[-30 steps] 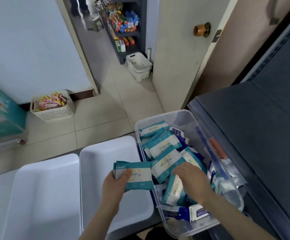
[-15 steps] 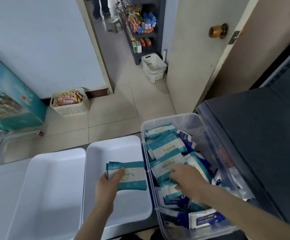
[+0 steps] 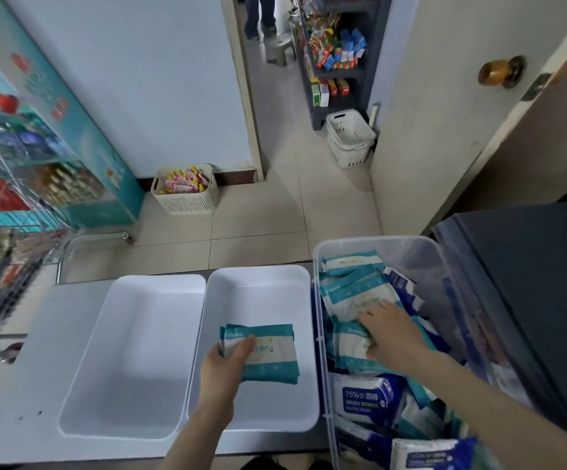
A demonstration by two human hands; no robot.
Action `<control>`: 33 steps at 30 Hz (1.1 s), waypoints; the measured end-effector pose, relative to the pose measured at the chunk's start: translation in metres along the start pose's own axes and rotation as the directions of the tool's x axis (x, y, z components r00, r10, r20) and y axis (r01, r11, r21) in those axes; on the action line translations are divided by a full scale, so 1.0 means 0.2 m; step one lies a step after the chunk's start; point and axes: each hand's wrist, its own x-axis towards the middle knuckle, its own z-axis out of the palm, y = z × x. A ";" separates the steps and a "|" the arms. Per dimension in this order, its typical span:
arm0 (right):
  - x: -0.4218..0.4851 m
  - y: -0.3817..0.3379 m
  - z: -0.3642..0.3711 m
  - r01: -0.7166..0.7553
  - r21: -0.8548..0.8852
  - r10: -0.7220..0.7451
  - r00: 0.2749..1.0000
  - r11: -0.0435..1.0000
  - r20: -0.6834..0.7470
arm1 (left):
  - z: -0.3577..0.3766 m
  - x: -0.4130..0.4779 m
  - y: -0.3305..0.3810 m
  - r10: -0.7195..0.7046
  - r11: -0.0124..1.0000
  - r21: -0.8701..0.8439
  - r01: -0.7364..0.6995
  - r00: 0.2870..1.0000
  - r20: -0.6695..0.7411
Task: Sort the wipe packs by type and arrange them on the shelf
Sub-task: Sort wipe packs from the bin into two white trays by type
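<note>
I see left hand point(image 3: 222, 366) still gripping teal packs point(image 3: 270, 356) over tray point(image 3: 258, 286); right hand point(image 3: 392, 335) now lies flat-fingered on packs in bin point(image 3: 316, 266).

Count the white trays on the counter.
2: the left tray beside the right tray, which sits against the clear bin; none seem hidden.

display rack point(image 3: 10, 198) blurred — clear bin point(image 3: 370, 238) cut off at bottom edge; teal pack point(image 3: 268, 354) print unreadable.

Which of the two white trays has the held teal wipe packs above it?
The right white tray, the one beside the clear bin. The left hand holds the teal wipe packs over it; the left white tray has none.
</note>
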 end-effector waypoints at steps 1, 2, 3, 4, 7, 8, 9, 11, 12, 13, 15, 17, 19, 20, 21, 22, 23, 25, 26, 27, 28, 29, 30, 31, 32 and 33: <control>-0.01 0.00 0.00 -0.010 0.021 0.010 1.000 1.000 0.010 | -0.01 0.00 0.00 -0.001 1.000 -0.011 0.001 1.000 -0.007; -0.03 0.00 -0.02 -0.027 0.043 0.026 0.999 0.999 0.021 | -0.02 0.01 0.00 -0.004 1.000 -0.020 0.004 1.000 -0.016; -0.04 -0.01 -0.03 -0.048 0.066 0.045 0.998 0.997 0.037 | -0.03 0.01 0.00 -0.005 1.000 -0.026 0.005 1.000 -0.023; -0.06 -0.02 -0.06 -0.065 0.088 0.062 0.997 0.994 0.038 | -0.03 0.02 0.01 -0.006 1.000 -0.026 0.005 1.000 -0.028; -0.10 -0.09 -0.16 -0.103 0.188 0.107 0.994 0.977 -0.014 | -0.07 0.06 0.03 -0.001 1.000 -0.012 0.000 1.000 -0.021; -0.12 -0.13 -0.20 -0.111 0.238 0.121 0.992 0.965 -0.028 | -0.09 0.08 0.04 0.011 1.000 0.009 -0.011 1.000 -0.014; -0.12 -0.18 -0.25 -0.116 0.285 0.131 0.991 0.952 -0.035 | -0.11 0.11 0.05 0.028 0.999 0.036 -0.028 1.000 -0.002; -0.12 -0.31 -0.32 -0.106 0.353 0.123 0.992 0.930 -0.025 | -0.13 0.19 0.10 0.070 0.991 0.108 -0.073 0.997 0.029; -0.11 -0.38 -0.35 -0.094 0.374 0.108 0.994 0.923 -0.015 | -0.13 0.24 0.12 0.091 0.983 0.154 -0.098 0.995 0.050; -0.08 -0.46 -0.35 -0.078 0.385 0.087 0.996 0.920 -0.006 | -0.14 0.30 0.15 0.112 0.970 0.207 -0.126 0.991 0.076; -0.03 -0.59 -0.34 -0.020 0.384 0.024 1.000 0.923 -0.003 | -0.12 0.39 0.19 0.150 0.928 0.325 -0.182 0.981 0.123; 0.05 -0.70 -0.29 0.011 0.369 -0.023 0.999 0.929 0.027 | -0.10 0.48 0.23 0.199 0.860 0.443 -0.253 0.966 0.165; 0.16 -0.79 -0.22 -0.011 0.315 -0.022 0.995 0.949 0.099 | -0.06 0.57 0.25 0.231 0.789 0.522 -0.323 0.944 0.236; 0.21 -0.82 -0.17 -0.024 0.294 -0.013 0.992 0.955 0.124 | -0.04 0.61 0.26 0.231 0.766 0.538 -0.352 0.931 0.281; 0.26 -0.84 -0.13 -0.035 0.280 -0.002 0.991 0.959 0.131 | -0.02 0.65 0.28 0.226 0.747 0.545 -0.381 0.916 0.331; 0.31 -0.85 -0.08 -0.049 0.267 0.015 0.992 0.962 0.126 | 0.00 0.70 0.28 0.222 0.735 0.541 -0.410 0.898 0.379; 0.36 -0.86 -0.04 -0.062 0.257 0.032 0.992 0.964 0.119 | 0.01 0.73 0.29 0.218 0.732 0.523 -0.435 0.878 0.425; 0.44 -0.88 0.04 -0.082 0.230 0.057 0.992 0.970 0.111 | 0.02 0.80 0.29 0.221 0.730 0.477 -0.490 0.829 0.514; 0.48 -0.88 0.06 -0.100 0.229 0.074 0.990 0.968 0.118 | 0.03 0.83 0.28 0.224 0.710 0.471 -0.523 0.802 0.553; 0.50 -0.89 0.09 -0.114 0.228 0.088 0.989 0.967 0.119 | 0.03 0.86 0.27 0.228 0.682 0.474 -0.557 0.778 0.586; 0.53 -0.89 0.12 -0.122 0.226 0.100 0.989 0.966 0.106 | 0.02 0.89 0.26 0.235 0.657 0.473 -0.587 0.756 0.612; 0.56 -0.90 0.14 -0.128 0.225 0.111 0.990 0.966 0.085 | 0.02 0.91 0.26 0.243 0.638 0.471 -0.610 0.739 0.628; 0.59 -0.90 0.18 -0.130 0.224 0.119 0.991 0.966 0.062 | 0.02 0.93 0.25 0.257 0.619 0.463 -0.635 0.720 0.644; 0.61 -0.90 0.20 -0.119 0.231 0.119 0.993 0.966 0.015 | 0.01 0.95 0.25 0.271 0.581 0.464 -0.668 0.697 0.664; 0.64 -0.89 0.23 -0.102 0.223 0.112 0.993 0.970 -0.036 | 0.01 0.97 0.25 0.288 0.516 0.473 -0.714 0.665 0.689; 0.67 -0.89 0.25 -0.083 0.201 0.099 0.992 0.976 -0.072 | 0.00 0.98 0.25 0.304 0.427 0.488 -0.762 0.629 0.716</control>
